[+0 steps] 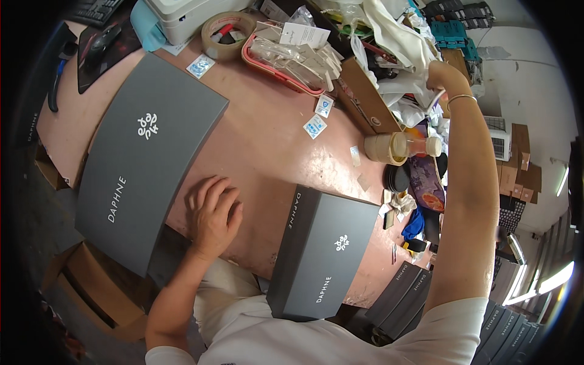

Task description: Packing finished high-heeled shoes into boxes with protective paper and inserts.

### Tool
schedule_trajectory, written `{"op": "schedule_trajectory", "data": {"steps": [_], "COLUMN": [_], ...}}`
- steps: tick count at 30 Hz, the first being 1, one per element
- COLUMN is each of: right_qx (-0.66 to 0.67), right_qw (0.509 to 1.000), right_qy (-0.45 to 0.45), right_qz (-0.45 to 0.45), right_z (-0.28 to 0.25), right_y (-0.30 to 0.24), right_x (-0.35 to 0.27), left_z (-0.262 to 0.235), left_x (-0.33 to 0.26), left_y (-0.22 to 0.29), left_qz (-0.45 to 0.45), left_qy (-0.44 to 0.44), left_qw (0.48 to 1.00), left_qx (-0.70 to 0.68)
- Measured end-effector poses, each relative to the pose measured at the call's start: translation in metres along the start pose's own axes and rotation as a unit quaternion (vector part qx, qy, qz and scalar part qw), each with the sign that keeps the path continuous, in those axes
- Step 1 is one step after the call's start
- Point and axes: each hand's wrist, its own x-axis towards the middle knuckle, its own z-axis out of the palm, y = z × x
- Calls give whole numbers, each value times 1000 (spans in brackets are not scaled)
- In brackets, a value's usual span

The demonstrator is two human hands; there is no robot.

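Grey boxes: a closed one (pixel 322 252) sits at the pink surface's (pixel 261 140) near edge, just right of the released left hand (pixel 213 213) lying flat. Right hand (pixel 441 76) reaches into white plastic bags (pixel 395 36); its grip cannot be told.

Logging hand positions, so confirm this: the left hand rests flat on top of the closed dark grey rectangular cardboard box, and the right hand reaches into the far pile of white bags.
One detail is wrong. The head view shows the left hand flat on the bare pink tabletop, between the large flat dark grey lid and the closed dark grey rectangular cardboard box, not on the box. The right hand does reach into the far pile of white bags.
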Motion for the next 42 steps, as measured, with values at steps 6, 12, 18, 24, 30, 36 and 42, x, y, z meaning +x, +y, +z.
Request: {"op": "schedule_trajectory", "data": {"steps": [6,12,18,24,30,36,42], "right_qx": [124,254,-54,-114,-162,-129,-122], "right_qw": [992,966,969,886,840,836,837], "right_qy": [-31,1,231,429,468,492,483], "right_qz": [-8,43,-75,-133,-221,-205,-226], "right_z": [23,-8,10,29,88,95,88], "right_y": [50,100,95,95,103,120,95], "right_x": [24,-15,-7,-41,-42,-51,-43], "left_z": [-1,1,1,2,3,4,3], "left_x": [0,0,0,-2,-2,-2,0], "left_y": [-1,0,1,1,0,0,1], "left_qz": [5,5,12,6,11,13,15], "left_qy": [0,4,9,13,15,13,17], "left_qw": [1000,1000,1000,1000,1000,1000,1000], "left_qx": [4,3,-3,-11,-13,-3,6]}}
